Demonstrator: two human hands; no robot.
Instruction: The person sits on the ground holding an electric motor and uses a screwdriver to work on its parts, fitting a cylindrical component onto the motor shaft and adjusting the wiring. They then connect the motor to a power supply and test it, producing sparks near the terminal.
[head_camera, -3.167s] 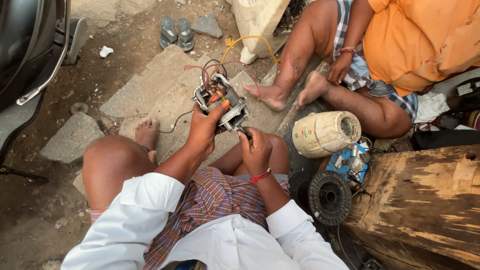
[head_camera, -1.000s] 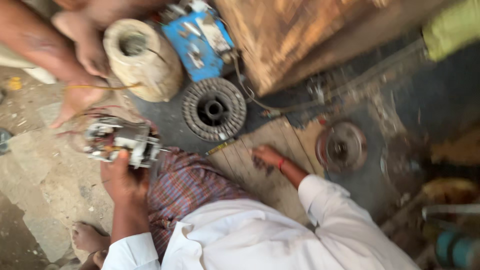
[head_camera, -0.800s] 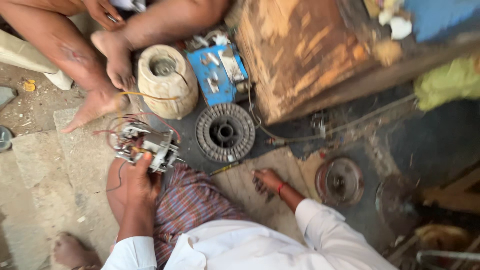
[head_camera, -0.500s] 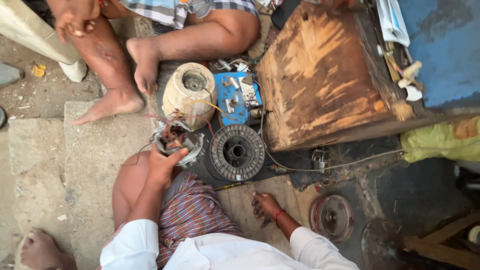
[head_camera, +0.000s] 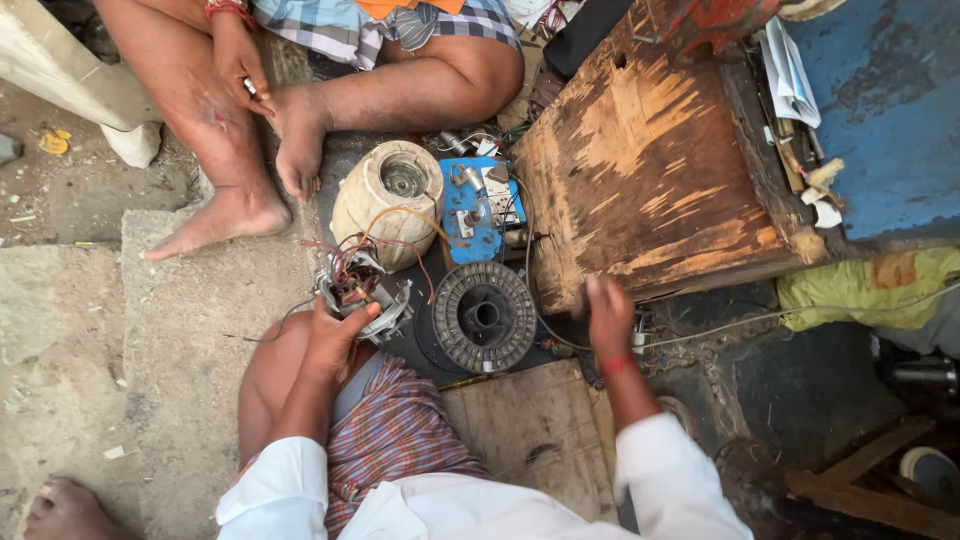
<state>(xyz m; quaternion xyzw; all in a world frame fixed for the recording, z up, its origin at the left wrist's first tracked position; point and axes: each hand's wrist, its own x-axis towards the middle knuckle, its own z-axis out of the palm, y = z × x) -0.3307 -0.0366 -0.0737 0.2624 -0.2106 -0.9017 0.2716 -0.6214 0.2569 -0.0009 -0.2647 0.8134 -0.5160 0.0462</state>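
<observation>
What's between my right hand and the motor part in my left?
The dark ribbed disc lies on the ground between the right hand and the wired motor part that the left hand holds.

Folded white printed paper (head_camera: 790, 70) lies at the wooden box's (head_camera: 650, 180) right edge.

Open-air repair workshop: ground-level motor parts (head_camera: 484, 316), scarred wooden workbench (head_camera: 640, 180), stone paving (head_camera: 190, 330).

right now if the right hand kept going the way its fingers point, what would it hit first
Probably the lower edge of the worn wooden box: the right hand, blurred, points up toward it. Depth is unclear.
</observation>
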